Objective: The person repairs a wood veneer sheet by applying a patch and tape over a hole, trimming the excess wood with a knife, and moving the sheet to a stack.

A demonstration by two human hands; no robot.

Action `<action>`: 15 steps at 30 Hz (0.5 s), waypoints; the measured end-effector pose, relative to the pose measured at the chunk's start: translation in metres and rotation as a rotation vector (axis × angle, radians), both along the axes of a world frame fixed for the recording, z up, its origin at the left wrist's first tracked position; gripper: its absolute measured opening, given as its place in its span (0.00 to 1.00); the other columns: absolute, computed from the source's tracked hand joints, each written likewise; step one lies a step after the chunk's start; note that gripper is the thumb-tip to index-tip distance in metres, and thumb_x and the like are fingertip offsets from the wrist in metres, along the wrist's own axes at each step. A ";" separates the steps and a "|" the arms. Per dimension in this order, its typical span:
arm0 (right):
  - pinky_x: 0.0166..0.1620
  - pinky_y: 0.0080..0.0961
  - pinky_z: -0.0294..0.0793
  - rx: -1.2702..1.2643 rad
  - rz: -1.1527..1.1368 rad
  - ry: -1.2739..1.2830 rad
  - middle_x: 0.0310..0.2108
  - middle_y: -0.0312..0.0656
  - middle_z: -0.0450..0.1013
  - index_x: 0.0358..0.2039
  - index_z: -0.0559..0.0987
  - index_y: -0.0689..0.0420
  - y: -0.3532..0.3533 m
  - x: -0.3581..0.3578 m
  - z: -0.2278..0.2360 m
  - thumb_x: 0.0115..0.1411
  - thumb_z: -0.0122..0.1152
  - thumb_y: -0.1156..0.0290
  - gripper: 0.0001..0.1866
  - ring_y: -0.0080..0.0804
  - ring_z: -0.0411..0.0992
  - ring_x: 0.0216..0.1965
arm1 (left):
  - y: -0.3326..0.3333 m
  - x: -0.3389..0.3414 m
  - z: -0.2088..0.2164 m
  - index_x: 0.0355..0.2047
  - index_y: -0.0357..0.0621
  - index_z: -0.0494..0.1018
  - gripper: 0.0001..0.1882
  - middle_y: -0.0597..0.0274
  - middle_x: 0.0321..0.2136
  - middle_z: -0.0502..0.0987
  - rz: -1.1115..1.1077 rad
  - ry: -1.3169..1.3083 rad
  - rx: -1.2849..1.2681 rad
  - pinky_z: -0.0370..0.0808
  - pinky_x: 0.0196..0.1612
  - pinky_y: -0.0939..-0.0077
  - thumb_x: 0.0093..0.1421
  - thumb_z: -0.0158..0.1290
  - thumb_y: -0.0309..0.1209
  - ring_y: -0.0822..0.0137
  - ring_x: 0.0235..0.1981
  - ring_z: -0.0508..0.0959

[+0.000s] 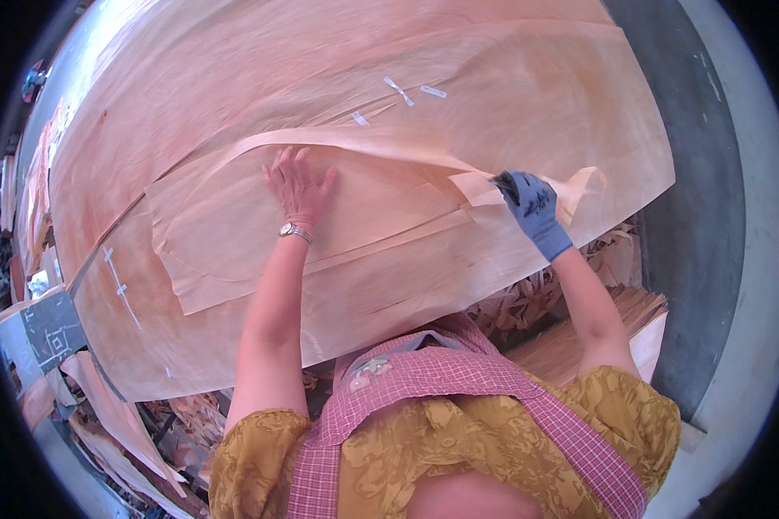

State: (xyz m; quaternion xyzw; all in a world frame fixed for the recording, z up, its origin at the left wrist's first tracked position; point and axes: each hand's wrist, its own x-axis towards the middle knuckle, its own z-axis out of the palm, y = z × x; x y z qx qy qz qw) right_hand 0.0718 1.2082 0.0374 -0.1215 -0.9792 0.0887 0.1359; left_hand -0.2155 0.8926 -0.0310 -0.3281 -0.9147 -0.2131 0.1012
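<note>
Rested the left hand (299, 186), fingers spread apart, on the small veneer sheet (225, 225), atop a larger sheet (563, 95); clamped the gloved right hand's (532, 208) fingers on a pale strip (346, 138) along the small sheet's far edge.

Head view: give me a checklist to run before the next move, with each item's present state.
1. Left hand spread on the veneer piece: ok.
2. Gloved right hand closed at the veneer strip: ok.
3. Veneer strip lying flat: not ok, it curves and twists.
4. Left hand gloved: not ok, bare with a wristwatch.
5. Blade inside the right hand: cannot tell, grip hidden.
6. White tape strips clear of both hands: ok.
</note>
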 end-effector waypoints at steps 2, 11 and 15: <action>0.36 0.36 0.75 -0.032 -0.078 0.101 0.33 0.40 0.78 0.39 0.79 0.52 -0.026 0.015 0.026 0.56 0.64 0.69 0.10 0.40 0.76 0.33 | -0.003 0.002 -0.005 0.54 0.46 0.64 0.35 0.52 0.56 0.65 0.060 -0.055 -0.034 0.56 0.59 0.40 0.51 0.61 0.50 0.50 0.61 0.61; 0.42 0.34 0.77 -0.881 0.146 -0.551 0.38 0.42 0.80 0.45 0.80 0.50 -0.129 0.093 0.101 0.57 0.66 0.67 0.15 0.39 0.79 0.40 | -0.005 -0.003 -0.007 0.53 0.41 0.64 0.37 0.52 0.43 0.69 0.169 -0.035 0.202 0.65 0.51 0.55 0.49 0.65 0.47 0.52 0.45 0.70; 0.33 0.44 0.72 -0.190 0.082 -0.121 0.34 0.49 0.77 0.38 0.73 0.55 -0.116 -0.024 0.045 0.66 0.55 0.62 0.10 0.52 0.75 0.32 | -0.010 -0.008 -0.014 0.57 0.40 0.62 0.37 0.54 0.42 0.69 0.237 -0.112 0.284 0.66 0.51 0.57 0.52 0.64 0.41 0.55 0.45 0.70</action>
